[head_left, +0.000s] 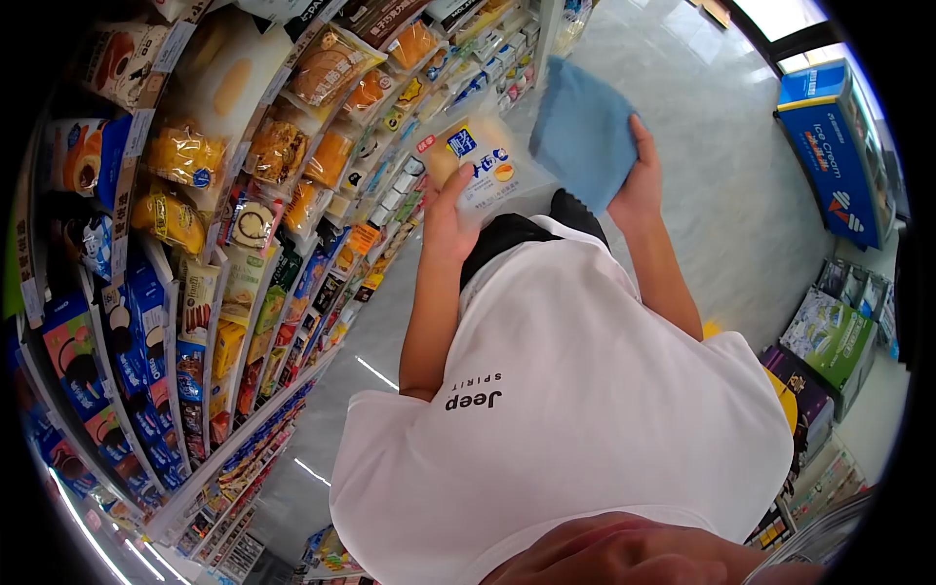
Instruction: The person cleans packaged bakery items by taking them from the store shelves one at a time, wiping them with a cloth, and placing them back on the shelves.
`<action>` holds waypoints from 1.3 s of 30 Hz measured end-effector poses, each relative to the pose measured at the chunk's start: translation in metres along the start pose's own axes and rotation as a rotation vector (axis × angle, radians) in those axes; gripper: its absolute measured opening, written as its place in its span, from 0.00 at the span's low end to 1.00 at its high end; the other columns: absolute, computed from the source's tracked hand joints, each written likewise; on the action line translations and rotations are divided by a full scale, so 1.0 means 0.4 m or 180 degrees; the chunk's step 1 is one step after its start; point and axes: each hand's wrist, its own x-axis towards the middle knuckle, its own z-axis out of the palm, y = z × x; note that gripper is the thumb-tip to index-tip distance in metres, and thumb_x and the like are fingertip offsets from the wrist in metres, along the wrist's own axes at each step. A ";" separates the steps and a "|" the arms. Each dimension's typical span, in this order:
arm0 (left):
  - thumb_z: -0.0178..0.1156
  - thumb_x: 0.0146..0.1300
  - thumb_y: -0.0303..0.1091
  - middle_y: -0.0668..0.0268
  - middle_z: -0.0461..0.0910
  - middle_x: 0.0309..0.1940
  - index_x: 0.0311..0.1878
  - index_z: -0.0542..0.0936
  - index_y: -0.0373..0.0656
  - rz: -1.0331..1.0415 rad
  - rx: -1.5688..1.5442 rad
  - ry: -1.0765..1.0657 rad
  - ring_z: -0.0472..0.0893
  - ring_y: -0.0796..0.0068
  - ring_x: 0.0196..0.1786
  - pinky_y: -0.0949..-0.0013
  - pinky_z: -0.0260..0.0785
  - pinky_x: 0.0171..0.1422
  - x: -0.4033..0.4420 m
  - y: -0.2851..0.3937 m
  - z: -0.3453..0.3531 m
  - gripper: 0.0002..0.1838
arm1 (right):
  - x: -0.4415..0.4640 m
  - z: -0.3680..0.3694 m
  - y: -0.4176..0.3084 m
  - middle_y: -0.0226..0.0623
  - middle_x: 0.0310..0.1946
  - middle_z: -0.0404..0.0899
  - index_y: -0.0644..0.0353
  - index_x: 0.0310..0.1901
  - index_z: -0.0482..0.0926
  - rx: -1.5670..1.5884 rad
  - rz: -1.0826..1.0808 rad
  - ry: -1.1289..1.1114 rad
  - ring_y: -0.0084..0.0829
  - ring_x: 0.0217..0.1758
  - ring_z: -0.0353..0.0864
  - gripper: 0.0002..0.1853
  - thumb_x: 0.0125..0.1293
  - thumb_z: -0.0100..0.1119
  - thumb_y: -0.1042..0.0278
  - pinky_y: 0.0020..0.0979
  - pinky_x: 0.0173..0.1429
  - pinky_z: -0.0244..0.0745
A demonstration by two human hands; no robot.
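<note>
Packet point(502, 185): right beside the shelf point(137, 144), looks light, squashy, slick; best pinched by its edge
Left hand point(448, 226): half-closed, thumb over packet
Cloth point(580, 136): limp, farther from shelf
Right hand point(639, 190): curled, gripping cloth

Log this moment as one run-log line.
left hand: holding printed food packet | right hand: holding blue cloth | surroundings: stocked snack shelves, left side

Top: white short-sleeved cloth T-shirt point(585, 429) with rounded neckline
Marking: small black "Jeep SPIRIT" lettering point(474, 393) on the T-shirt's chest
Bottoms: black cloth garment point(499, 240) at the T-shirt's hem
</note>
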 end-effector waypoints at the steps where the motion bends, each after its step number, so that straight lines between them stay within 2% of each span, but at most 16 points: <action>1: 0.62 0.68 0.31 0.61 0.82 0.57 0.65 0.74 0.46 0.0134 0.0199 0.0060 0.82 0.61 0.59 0.52 0.76 0.63 0.003 0.006 0.000 0.22 | 0.003 0.001 -0.012 0.43 0.62 0.77 0.64 0.66 0.71 -0.0100 -0.0252 0.0023 0.41 0.63 0.79 0.27 0.76 0.51 0.51 0.41 0.70 0.73; 2: 0.64 0.65 0.24 0.61 0.80 0.57 0.67 0.69 0.45 0.0047 0.0038 0.0013 0.82 0.61 0.58 0.52 0.77 0.63 0.003 0.014 0.002 0.27 | 0.003 0.008 -0.019 0.43 0.63 0.76 0.64 0.66 0.72 -0.0372 -0.0496 0.0131 0.41 0.62 0.80 0.27 0.77 0.50 0.51 0.40 0.69 0.73; 5: 0.62 0.67 0.26 0.61 0.79 0.59 0.69 0.68 0.46 0.0155 0.0319 -0.0056 0.81 0.62 0.60 0.52 0.76 0.64 -0.006 -0.001 0.016 0.28 | 0.011 -0.018 -0.005 0.43 0.66 0.74 0.65 0.66 0.73 -0.1838 -0.1016 -0.0163 0.39 0.69 0.74 0.25 0.77 0.50 0.55 0.42 0.77 0.63; 7: 0.62 0.68 0.28 0.61 0.77 0.61 0.71 0.66 0.48 0.0143 0.0253 -0.0200 0.79 0.63 0.62 0.52 0.74 0.66 -0.013 -0.021 0.021 0.29 | -0.006 0.034 0.036 0.41 0.71 0.71 0.62 0.68 0.73 -0.2952 -0.2066 -0.1615 0.39 0.76 0.65 0.24 0.76 0.48 0.59 0.44 0.81 0.54; 8: 0.62 0.69 0.29 0.61 0.76 0.62 0.72 0.65 0.48 0.0134 0.0218 -0.0277 0.78 0.63 0.64 0.52 0.73 0.67 -0.012 -0.032 0.026 0.30 | -0.016 0.053 0.045 0.39 0.73 0.69 0.60 0.69 0.72 -0.3723 -0.2343 -0.1961 0.40 0.79 0.61 0.24 0.75 0.48 0.61 0.45 0.82 0.51; 9: 0.61 0.70 0.31 0.61 0.75 0.63 0.72 0.65 0.48 0.0167 0.0178 -0.0246 0.77 0.63 0.65 0.53 0.72 0.68 -0.012 -0.041 0.033 0.29 | -0.026 0.065 0.055 0.36 0.74 0.67 0.57 0.70 0.72 -0.4503 -0.2592 -0.2300 0.40 0.81 0.57 0.25 0.74 0.48 0.63 0.45 0.83 0.48; 11: 0.59 0.73 0.36 0.61 0.73 0.66 0.73 0.65 0.48 0.0234 0.0099 -0.0169 0.75 0.63 0.68 0.53 0.70 0.71 -0.015 -0.048 0.051 0.27 | -0.037 0.070 0.091 0.35 0.75 0.65 0.54 0.71 0.71 -0.4894 -0.3031 -0.2184 0.41 0.82 0.56 0.27 0.71 0.51 0.64 0.47 0.83 0.47; 12: 0.51 0.78 0.47 0.62 0.71 0.69 0.74 0.63 0.47 0.0122 0.0249 0.0054 0.72 0.64 0.70 0.55 0.66 0.74 -0.017 -0.039 0.061 0.27 | -0.042 0.070 0.102 0.34 0.75 0.65 0.53 0.71 0.71 -0.5082 -0.3254 -0.2133 0.42 0.82 0.55 0.28 0.69 0.53 0.65 0.48 0.83 0.46; 16: 0.39 0.80 0.57 0.63 0.68 0.72 0.75 0.62 0.49 -0.0228 -0.0243 0.0033 0.70 0.64 0.72 0.56 0.65 0.75 -0.002 -0.019 0.054 0.31 | -0.081 0.072 0.103 0.34 0.76 0.64 0.52 0.73 0.70 -0.5519 -0.3144 -0.2847 0.40 0.82 0.56 0.34 0.62 0.59 0.67 0.50 0.84 0.43; 19: 0.39 0.81 0.56 0.63 0.69 0.71 0.75 0.62 0.48 0.0259 0.0170 -0.0051 0.71 0.65 0.71 0.56 0.65 0.75 0.013 -0.034 0.050 0.30 | -0.054 0.076 0.095 0.34 0.76 0.64 0.52 0.73 0.69 -0.5164 -0.3065 -0.2614 0.40 0.82 0.56 0.34 0.63 0.58 0.67 0.50 0.84 0.43; 23: 0.47 0.81 0.45 0.63 0.70 0.67 0.74 0.60 0.46 0.0407 0.0280 0.0062 0.72 0.70 0.68 0.64 0.67 0.72 -0.012 -0.021 0.084 0.25 | -0.025 0.081 0.107 0.38 0.76 0.64 0.53 0.72 0.70 -0.4616 -0.3249 -0.2015 0.45 0.81 0.56 0.32 0.65 0.59 0.68 0.52 0.82 0.47; 26: 0.45 0.81 0.45 0.60 0.70 0.68 0.74 0.58 0.47 0.0831 0.0519 -0.0116 0.74 0.66 0.69 0.60 0.68 0.72 -0.007 -0.021 0.080 0.25 | -0.060 0.063 0.116 0.41 0.76 0.63 0.55 0.71 0.71 -0.4759 -0.3427 -0.2523 0.49 0.81 0.56 0.31 0.66 0.58 0.67 0.53 0.82 0.48; 28: 0.45 0.81 0.44 0.60 0.68 0.70 0.75 0.56 0.47 0.1229 0.0847 -0.0252 0.72 0.65 0.70 0.60 0.66 0.74 -0.013 -0.017 0.093 0.26 | -0.054 0.051 0.112 0.43 0.76 0.63 0.56 0.71 0.71 -0.4501 -0.3622 -0.2563 0.50 0.81 0.56 0.30 0.66 0.58 0.67 0.53 0.81 0.48; 31: 0.45 0.81 0.43 0.59 0.67 0.71 0.76 0.56 0.47 0.1283 0.0945 -0.0559 0.70 0.66 0.72 0.60 0.64 0.75 -0.020 -0.027 0.090 0.26 | -0.044 0.064 0.103 0.45 0.75 0.64 0.58 0.71 0.71 -0.4251 -0.3695 -0.2385 0.52 0.81 0.56 0.29 0.67 0.56 0.65 0.53 0.82 0.46; 34: 0.43 0.82 0.47 0.60 0.68 0.71 0.77 0.56 0.45 0.0917 0.0664 -0.0143 0.70 0.65 0.72 0.60 0.65 0.75 -0.018 -0.031 0.123 0.28 | -0.037 0.081 0.099 0.43 0.75 0.65 0.56 0.71 0.72 -0.4445 -0.3626 -0.2114 0.50 0.81 0.57 0.28 0.70 0.53 0.63 0.52 0.82 0.44; 39: 0.40 0.81 0.52 0.61 0.69 0.70 0.75 0.60 0.46 0.0300 -0.0120 -0.0141 0.71 0.64 0.71 0.59 0.66 0.75 0.004 -0.040 0.063 0.28 | -0.073 0.059 0.111 0.34 0.75 0.66 0.52 0.71 0.72 -0.5351 -0.3562 -0.2904 0.42 0.81 0.58 0.29 0.68 0.54 0.60 0.49 0.83 0.45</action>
